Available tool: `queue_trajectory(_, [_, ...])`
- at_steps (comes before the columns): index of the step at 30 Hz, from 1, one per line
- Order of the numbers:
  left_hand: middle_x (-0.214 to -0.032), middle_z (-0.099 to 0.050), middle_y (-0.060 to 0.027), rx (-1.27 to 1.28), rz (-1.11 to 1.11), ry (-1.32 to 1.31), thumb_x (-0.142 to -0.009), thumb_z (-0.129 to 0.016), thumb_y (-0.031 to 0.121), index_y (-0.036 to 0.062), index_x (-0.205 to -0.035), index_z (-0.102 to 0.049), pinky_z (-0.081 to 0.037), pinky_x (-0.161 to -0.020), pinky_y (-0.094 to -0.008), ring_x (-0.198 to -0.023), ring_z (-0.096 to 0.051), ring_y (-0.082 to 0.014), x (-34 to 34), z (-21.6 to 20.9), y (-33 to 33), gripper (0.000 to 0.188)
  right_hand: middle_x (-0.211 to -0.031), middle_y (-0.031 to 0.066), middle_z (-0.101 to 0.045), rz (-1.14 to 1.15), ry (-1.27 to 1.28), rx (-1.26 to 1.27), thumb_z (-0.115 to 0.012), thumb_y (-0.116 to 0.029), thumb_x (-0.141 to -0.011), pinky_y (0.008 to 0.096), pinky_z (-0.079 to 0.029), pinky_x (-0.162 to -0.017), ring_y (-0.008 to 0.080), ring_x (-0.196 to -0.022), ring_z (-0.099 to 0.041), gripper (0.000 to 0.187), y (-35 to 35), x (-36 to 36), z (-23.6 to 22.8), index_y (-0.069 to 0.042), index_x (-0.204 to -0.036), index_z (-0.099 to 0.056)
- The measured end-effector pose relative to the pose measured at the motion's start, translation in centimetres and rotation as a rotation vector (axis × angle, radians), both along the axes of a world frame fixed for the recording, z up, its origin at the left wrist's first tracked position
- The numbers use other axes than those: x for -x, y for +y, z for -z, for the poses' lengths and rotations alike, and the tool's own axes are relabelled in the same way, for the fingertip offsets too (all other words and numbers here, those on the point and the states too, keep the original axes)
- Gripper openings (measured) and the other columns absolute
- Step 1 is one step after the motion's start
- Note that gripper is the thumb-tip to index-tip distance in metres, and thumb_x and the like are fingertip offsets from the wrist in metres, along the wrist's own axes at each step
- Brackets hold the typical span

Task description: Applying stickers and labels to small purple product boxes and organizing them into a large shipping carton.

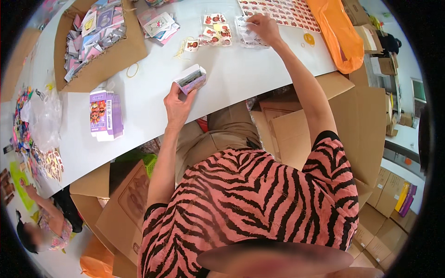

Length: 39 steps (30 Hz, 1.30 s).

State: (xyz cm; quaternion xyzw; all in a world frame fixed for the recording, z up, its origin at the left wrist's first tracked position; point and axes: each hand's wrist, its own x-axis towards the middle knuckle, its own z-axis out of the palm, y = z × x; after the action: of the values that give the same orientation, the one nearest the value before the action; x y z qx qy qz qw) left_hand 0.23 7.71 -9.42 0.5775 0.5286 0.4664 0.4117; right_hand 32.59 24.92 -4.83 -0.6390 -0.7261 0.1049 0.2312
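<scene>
My left hand (178,104) holds a small open purple and white carton (191,78) over the white table (241,74). My right hand (264,28) reaches far across the table and rests on a clear plastic packet (248,37) beside small sticker cards (215,30) with red figures. A large sheet of red stickers (282,11) lies just beyond that hand.
A big cardboard box (97,39) full of small packets stands at the far left. Flat purple cartons (105,115) lie stacked near the table's edge. An orange bag (336,32) lies on the right. Rubber bands (132,70) lie loose. Cardboard boxes (352,120) crowd the floor. Another person (44,222) sits at lower left.
</scene>
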Motion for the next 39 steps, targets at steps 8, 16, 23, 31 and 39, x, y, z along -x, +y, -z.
queue_trajectory(8, [-0.085, -0.068, -0.0113, -0.079, -0.030, -0.066, -0.077, -0.072, 0.007, 0.0009, -0.098, -0.060, -0.051, -0.069, -0.0275, -0.073, -0.063, -0.0150, 0.2, 1.0, 0.1, 0.025, -0.091, 0.0021, -0.065, -0.383, 0.175, -0.054, -0.073, -0.003, -0.076, 0.0222, -0.048, -0.075, 0.0105, -0.081, -0.059, 0.028, -6.8, 8.1, -8.8, -0.004, -0.102, -0.065])
queue_trajectory(16, [-0.079, -0.066, -0.0097, -0.074, -0.027, -0.002, -0.076, -0.072, 0.007, 0.0017, -0.095, -0.059, -0.049, -0.064, -0.0297, -0.066, -0.060, -0.0156, -0.2, 0.3, 0.0, 0.023, -0.091, 0.0069, -0.064, -0.804, 0.060, -0.102, -0.067, -0.006, -0.079, 0.0316, -0.050, -0.076, 0.0228, -0.087, -0.060, 0.020, -11.2, 14.5, -7.5, -0.006, -0.100, -0.065])
queue_trajectory(23, [-0.072, -0.062, -0.0098, -0.110, -0.045, 0.018, -0.075, -0.074, 0.011, 0.0019, -0.090, -0.058, -0.048, -0.060, -0.0315, -0.060, -0.056, -0.0195, -0.1, -0.3, 0.2, 0.024, -0.093, 0.0075, -0.065, -0.697, 0.156, -0.127, -0.067, -0.006, -0.079, 0.0338, -0.049, -0.081, 0.0241, -0.091, -0.061, 0.018, -12.2, 15.0, -9.1, -0.005, -0.097, -0.065])
queue_trajectory(31, [-0.085, -0.068, -0.0099, 0.365, -0.022, -0.222, -0.079, -0.071, 0.016, 0.0025, -0.103, -0.061, -0.051, -0.070, -0.0319, -0.076, -0.062, -0.0158, -0.2, 0.5, 0.0, 0.030, -0.091, 0.0129, -0.064, -0.909, 1.376, 0.986, -0.057, -0.014, -0.090, 0.0343, -0.050, -0.078, 0.0189, -0.083, -0.062, 0.016, -18.4, 20.3, -22.6, 0.000, -0.096, -0.063])
queue_trajectory(39, [-0.087, -0.069, -0.0138, 0.007, -0.038, 0.022, -0.077, -0.072, 0.014, 0.0012, -0.103, -0.058, -0.052, -0.073, -0.0306, -0.079, -0.067, -0.0180, -1.3, 0.1, 0.1, 0.031, -0.067, 0.0105, -0.056, -1.168, 1.287, 1.193, -0.049, -0.005, -0.086, 0.0353, -0.045, -0.061, 0.0161, -0.059, -0.052, 0.016, -19.7, 22.7, -28.2, 0.004, -0.073, -0.053])
